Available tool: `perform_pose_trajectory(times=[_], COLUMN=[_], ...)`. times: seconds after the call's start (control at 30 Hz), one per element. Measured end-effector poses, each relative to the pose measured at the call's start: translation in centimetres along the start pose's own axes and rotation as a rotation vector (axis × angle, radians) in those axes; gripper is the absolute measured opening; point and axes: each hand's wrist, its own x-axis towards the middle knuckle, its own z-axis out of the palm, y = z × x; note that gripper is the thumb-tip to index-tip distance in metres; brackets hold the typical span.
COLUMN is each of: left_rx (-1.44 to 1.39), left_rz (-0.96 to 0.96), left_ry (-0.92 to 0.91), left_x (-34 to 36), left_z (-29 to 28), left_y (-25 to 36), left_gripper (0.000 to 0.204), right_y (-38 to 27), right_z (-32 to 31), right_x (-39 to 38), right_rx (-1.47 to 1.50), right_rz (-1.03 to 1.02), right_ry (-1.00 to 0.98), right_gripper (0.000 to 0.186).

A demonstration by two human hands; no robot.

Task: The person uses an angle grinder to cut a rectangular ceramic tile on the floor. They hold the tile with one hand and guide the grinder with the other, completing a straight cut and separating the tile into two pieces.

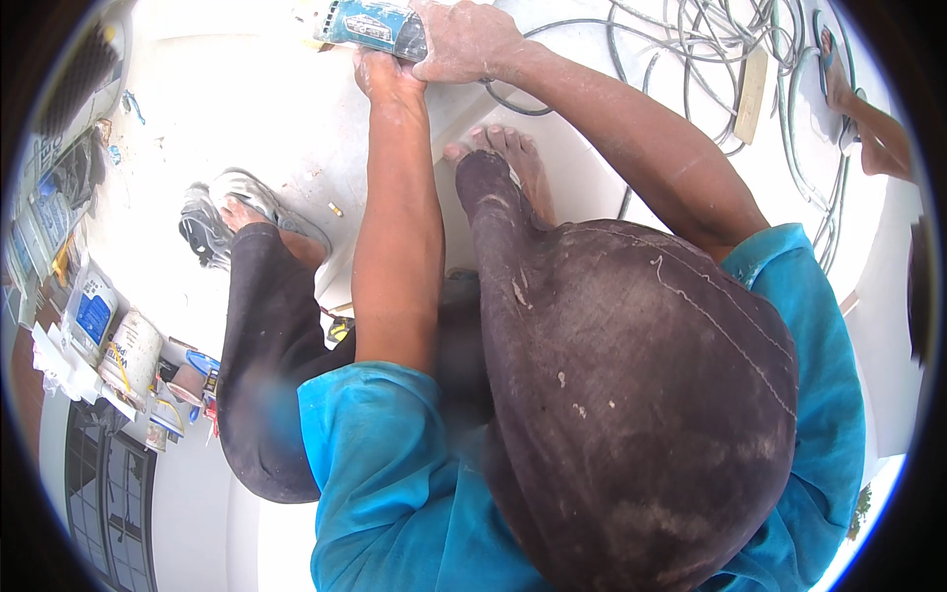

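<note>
At the top edge of the head view, a teal hand-held power tool (pixel 373 28) with a dark rear end lies in both my hands. Its front end at the left is washed out by glare, so its exact kind does not show. My right hand (pixel 469 41), dusted white, wraps the rear end of the tool. My left hand (pixel 388 73) grips it from the near side, its fingers mostly hidden by the tool body. My bare foot (pixel 511 163) rests on the pale floor below the hands.
Loops of dark cable (pixel 691 39) cover the upper right, beside a wooden block (pixel 752 97). Another person's sandalled foot (pixel 837 74) stands at the far right. A grey-white shoe (pixel 205 225) is near my other foot. Buckets (pixel 133 350) and clutter line the left.
</note>
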Motion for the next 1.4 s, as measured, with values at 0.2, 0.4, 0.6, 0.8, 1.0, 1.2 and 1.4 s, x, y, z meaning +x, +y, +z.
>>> perform_pose_trajectory(times=[0.2,0.4,0.6,0.8,1.0,1.2,1.4], left_rx=[0.001,0.009,0.049,0.029,0.076,0.059,-0.006], left_rz=[-0.009,0.011,0.059,0.02,0.058,0.047,0.007], left_ry=[0.001,0.033,0.07,0.038,0.095,0.071,0.009], left_x=[-0.1,-0.8,-1.0,-0.2,-1.2,-0.9,0.1], left_z=[0.1,0.6,0.8,0.5,1.2,0.8,0.0], left_y=[0.1,0.2,-0.2,0.1,-0.2,-0.1,0.1], left_gripper=[0.032,0.032,0.034,0.034,0.034,0.034,0.034], right_y=[0.2,0.3,0.4,0.5,0.4,0.1,0.3], right_z=[0.1,0.4,0.6,0.8,0.3,-0.1,0.3], right_x=[-0.1,0.0,0.1,0.0,-0.2,-0.3,-0.4], right_rx=[-0.001,-0.017,-0.009,-0.002,-0.019,-0.014,-0.024], right_rz=[0.005,0.0,0.005,-0.005,-0.002,0.013,-0.003], right_ry=[-0.001,0.017,0.02,0.064,0.007,-0.04,0.01], right_gripper=[0.051,0.051,0.05,0.05,0.051,0.05,0.05])
